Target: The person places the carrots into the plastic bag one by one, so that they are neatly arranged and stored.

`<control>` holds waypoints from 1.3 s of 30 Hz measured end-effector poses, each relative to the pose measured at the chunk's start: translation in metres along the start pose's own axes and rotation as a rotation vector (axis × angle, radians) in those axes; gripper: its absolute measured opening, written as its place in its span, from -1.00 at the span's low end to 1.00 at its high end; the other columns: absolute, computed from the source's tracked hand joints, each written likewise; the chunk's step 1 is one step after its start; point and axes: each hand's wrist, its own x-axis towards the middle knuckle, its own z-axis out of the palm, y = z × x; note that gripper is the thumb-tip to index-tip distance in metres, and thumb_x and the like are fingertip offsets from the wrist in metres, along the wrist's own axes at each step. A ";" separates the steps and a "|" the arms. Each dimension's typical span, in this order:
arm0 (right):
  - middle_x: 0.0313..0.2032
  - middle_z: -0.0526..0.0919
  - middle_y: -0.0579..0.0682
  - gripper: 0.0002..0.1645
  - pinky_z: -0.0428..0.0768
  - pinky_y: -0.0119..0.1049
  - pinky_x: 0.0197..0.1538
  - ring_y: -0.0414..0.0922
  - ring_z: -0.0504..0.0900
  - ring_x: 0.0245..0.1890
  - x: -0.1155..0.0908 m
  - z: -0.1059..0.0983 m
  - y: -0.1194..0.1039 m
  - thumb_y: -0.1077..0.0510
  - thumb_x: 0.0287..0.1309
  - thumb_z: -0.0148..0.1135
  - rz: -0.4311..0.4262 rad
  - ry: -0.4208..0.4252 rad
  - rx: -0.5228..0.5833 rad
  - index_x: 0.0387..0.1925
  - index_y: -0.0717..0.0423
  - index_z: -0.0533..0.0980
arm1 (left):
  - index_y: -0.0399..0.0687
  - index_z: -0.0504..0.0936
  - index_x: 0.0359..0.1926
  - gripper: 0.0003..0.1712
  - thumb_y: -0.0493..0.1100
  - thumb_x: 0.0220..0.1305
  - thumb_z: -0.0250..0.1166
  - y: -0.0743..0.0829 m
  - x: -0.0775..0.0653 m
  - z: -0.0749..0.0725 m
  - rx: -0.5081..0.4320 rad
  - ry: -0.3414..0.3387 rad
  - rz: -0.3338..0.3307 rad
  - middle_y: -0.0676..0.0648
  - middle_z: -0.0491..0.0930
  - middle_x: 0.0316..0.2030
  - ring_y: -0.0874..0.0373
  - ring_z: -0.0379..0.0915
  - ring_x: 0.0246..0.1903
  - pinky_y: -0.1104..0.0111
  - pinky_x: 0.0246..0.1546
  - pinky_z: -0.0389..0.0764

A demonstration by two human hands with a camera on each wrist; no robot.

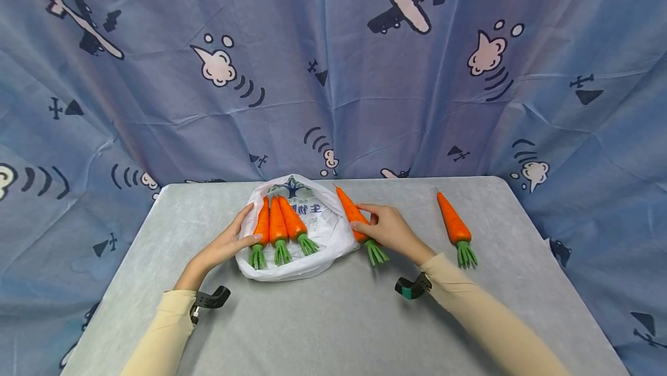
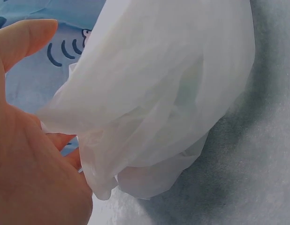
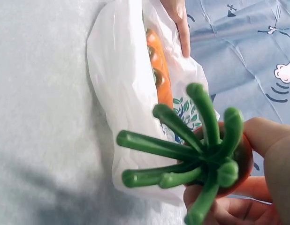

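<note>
A white plastic bag lies with its mouth spread towards me, and three orange toy-like carrots rest side by side in it, green tops nearest me. My left hand touches the bag's left side with fingers spread. The left wrist view shows some of its fingers partly hidden behind the plastic. Between thumb and fingers, my right hand grips another carrot at the bag's right edge, tip pointing away. Its green stalks face the right wrist camera.
One more carrot lies on the grey table, to the right of my right hand. A blue curtain printed with planes hangs right behind the table's far edge.
</note>
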 end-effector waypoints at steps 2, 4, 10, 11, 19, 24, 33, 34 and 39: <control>-0.65 0.42 -0.09 -0.31 0.27 -0.43 -0.59 -0.22 0.30 -0.68 0.001 0.002 -0.003 -0.12 0.16 0.37 -0.014 -0.007 -0.005 0.25 0.10 0.52 | 0.03 -0.22 0.59 0.01 -0.05 0.35 0.23 0.000 0.000 0.000 -0.003 0.000 0.002 -0.34 -0.30 0.57 -0.35 -0.39 0.55 -0.33 0.46 -0.22; -0.65 0.41 -0.09 -0.31 0.26 -0.43 -0.58 -0.22 0.30 -0.67 0.001 0.004 -0.006 -0.12 0.15 0.38 -0.021 -0.015 -0.007 0.25 0.11 0.52 | 0.03 -0.22 0.59 0.01 -0.04 0.35 0.23 0.000 0.000 0.000 -0.003 -0.001 0.003 -0.33 -0.30 0.57 -0.34 -0.39 0.55 -0.33 0.46 -0.21; -0.65 0.41 -0.09 -0.32 0.25 -0.43 -0.57 -0.22 0.31 -0.66 0.005 0.010 -0.013 -0.11 0.14 0.38 -0.043 -0.033 -0.002 0.22 0.12 0.54 | 0.03 -0.22 0.59 0.02 -0.04 0.35 0.23 -0.001 0.000 0.000 0.001 0.001 0.000 -0.34 -0.29 0.57 -0.35 -0.38 0.55 -0.33 0.46 -0.21; -0.66 0.41 -0.09 -0.32 0.25 -0.43 -0.57 -0.23 0.31 -0.66 0.005 0.010 -0.014 -0.12 0.14 0.38 -0.049 -0.038 -0.003 0.22 0.12 0.54 | 0.02 -0.22 0.59 0.02 -0.04 0.34 0.24 0.000 0.000 0.000 0.001 0.002 0.000 -0.34 -0.29 0.57 -0.35 -0.38 0.55 -0.33 0.46 -0.21; -0.68 0.37 -0.13 -0.34 0.23 -0.45 -0.56 -0.23 0.30 -0.67 0.012 0.018 -0.023 -0.12 0.14 0.37 -0.060 -0.080 -0.010 0.22 0.09 0.54 | 0.04 -0.22 0.59 0.02 -0.03 0.34 0.24 0.000 0.000 0.000 0.009 0.003 -0.007 -0.33 -0.31 0.57 -0.35 -0.39 0.55 -0.33 0.46 -0.21; -0.67 0.36 -0.12 -0.33 0.21 -0.45 -0.57 -0.22 0.29 -0.68 0.017 0.023 -0.027 -0.14 0.15 0.36 -0.043 -0.116 -0.008 0.24 0.07 0.53 | 0.04 -0.22 0.59 0.02 -0.03 0.34 0.24 -0.001 0.000 -0.001 0.009 0.002 -0.007 -0.32 -0.31 0.57 -0.35 -0.40 0.55 -0.33 0.46 -0.21; -0.67 0.38 -0.10 -0.31 0.26 -0.44 -0.64 -0.24 0.29 -0.74 0.027 0.029 -0.032 -0.11 0.16 0.37 -0.042 -0.146 0.033 0.26 0.07 0.51 | 0.04 -0.22 0.59 0.02 -0.03 0.34 0.24 -0.002 0.001 -0.001 0.004 0.004 -0.005 -0.32 -0.31 0.57 -0.34 -0.39 0.55 -0.33 0.46 -0.21; -0.66 0.38 -0.10 -0.31 0.26 -0.44 -0.64 -0.24 0.29 -0.74 0.028 0.030 -0.032 -0.13 0.16 0.37 -0.041 -0.146 0.029 0.27 0.07 0.51 | 0.04 -0.22 0.59 0.02 -0.03 0.34 0.24 -0.002 0.001 -0.001 0.004 0.005 -0.004 -0.32 -0.30 0.57 -0.34 -0.39 0.55 -0.33 0.46 -0.21; -0.65 0.38 -0.09 -0.30 0.26 -0.43 -0.64 -0.24 0.29 -0.73 0.035 0.033 -0.035 -0.14 0.16 0.36 -0.046 -0.153 0.027 0.27 0.07 0.51 | 0.04 -0.22 0.59 0.01 -0.04 0.34 0.23 -0.001 0.001 0.000 0.005 0.003 0.001 -0.33 -0.31 0.57 -0.35 -0.40 0.55 -0.33 0.46 -0.21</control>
